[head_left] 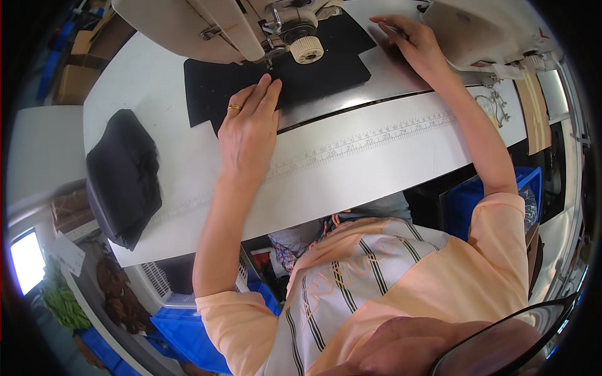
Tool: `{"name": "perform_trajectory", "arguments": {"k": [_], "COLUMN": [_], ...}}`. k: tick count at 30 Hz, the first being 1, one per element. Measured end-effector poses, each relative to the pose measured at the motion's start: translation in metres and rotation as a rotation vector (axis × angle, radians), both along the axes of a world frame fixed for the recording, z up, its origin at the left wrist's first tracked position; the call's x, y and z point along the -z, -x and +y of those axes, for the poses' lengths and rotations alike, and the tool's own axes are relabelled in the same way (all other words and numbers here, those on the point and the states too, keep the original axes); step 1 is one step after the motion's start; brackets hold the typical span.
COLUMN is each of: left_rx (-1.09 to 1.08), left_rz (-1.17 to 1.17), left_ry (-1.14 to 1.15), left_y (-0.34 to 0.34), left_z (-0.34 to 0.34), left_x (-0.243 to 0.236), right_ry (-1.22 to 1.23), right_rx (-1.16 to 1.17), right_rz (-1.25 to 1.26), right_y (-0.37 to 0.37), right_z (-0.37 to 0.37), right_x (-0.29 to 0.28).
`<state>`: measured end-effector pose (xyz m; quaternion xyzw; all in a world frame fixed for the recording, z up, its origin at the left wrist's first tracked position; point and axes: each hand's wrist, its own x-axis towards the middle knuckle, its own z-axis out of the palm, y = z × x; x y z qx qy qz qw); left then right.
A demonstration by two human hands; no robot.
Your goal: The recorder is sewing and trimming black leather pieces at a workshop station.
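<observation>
Evidently, the step in hand is guiding or lining up a flat black fabric piece (326, 76) at the sewing machine (169, 19), since the cloth lies beneath the presser foot (269, 64) and spreads to either side of it. The left hand (249, 122) lies nearly flat on the cloth, just on the wearer's side of the presser foot, its fingers extended and close together, pressing down rather than pinching; the foremost fingertips come very near the foot. The right hand (415, 47) is well to the right of the presser foot, off the cloth, with its fingers partly curled; whether it pinches something small and dark cannot be told. Closer to the foot on that same side sits the machine's cream dial (306, 50), which overhangs part of the fabric. A folded black bundle (124, 178) rests on the white bench (326, 182), well to the left of the presser foot, and a printed ruler scale (357, 146) runs along the bench on the wearer's side of it. Whether the foot is lowered is too small to judge. The next move seems to call for keeping the cloth flat and its edge square to the presser foot, with the left fingertips clear of the needle area.
</observation>
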<state>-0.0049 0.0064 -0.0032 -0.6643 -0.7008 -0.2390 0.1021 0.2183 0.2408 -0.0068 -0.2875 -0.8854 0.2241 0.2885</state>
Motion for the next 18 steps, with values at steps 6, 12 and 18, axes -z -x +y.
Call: {"name": "perform_trajectory", "arguments": {"k": [6,12,18], "left_rx": [0.066,0.005,-0.115], "left_rz": [0.064,0.173,-0.437], "left_ry": [0.058,0.303,0.156], "left_y": [-0.001,-0.049,-0.047], "left_z": [-0.023,-0.149,-0.186], "left_x": [-0.018,-0.047,-0.032], "right_ry": [-0.166,-0.079,-0.090], "right_rx": [0.062,0.195,0.209], "right_rz": [-0.055,-0.192,-0.097], "right_y": [0.004,0.005,0.012], "right_z": [0.004,-0.002,-0.016], "right_x": [-0.001,-0.004,-0.016]}}
